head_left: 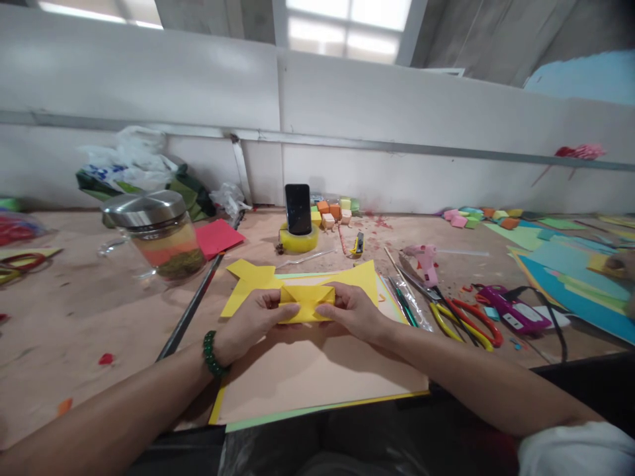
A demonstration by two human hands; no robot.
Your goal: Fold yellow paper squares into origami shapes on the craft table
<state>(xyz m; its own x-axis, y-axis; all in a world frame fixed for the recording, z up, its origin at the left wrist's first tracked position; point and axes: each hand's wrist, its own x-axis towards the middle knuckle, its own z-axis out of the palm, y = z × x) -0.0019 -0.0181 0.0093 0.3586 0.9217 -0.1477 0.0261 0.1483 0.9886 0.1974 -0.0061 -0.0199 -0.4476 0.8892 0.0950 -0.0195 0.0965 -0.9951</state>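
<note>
Both of my hands grip a small folded yellow paper piece [306, 301] above the table's middle. My left hand [253, 318], with a green bead bracelet on the wrist, pinches its left end. My right hand [353, 309] pinches its right end. The piece shows diagonal creases and folded flaps. Beneath it lies a stack of paper sheets, with a tan sheet [317, 373] on top and a cut yellow sheet [357, 276] behind my hands.
A glass jar with a steel lid [156, 233] stands at the left, a red sheet [218, 238] beside it. A phone [297, 208] leans in a tape roll. A pink glue gun [424, 259], scissors [469, 320], pens and coloured sheets [570, 277] lie at the right.
</note>
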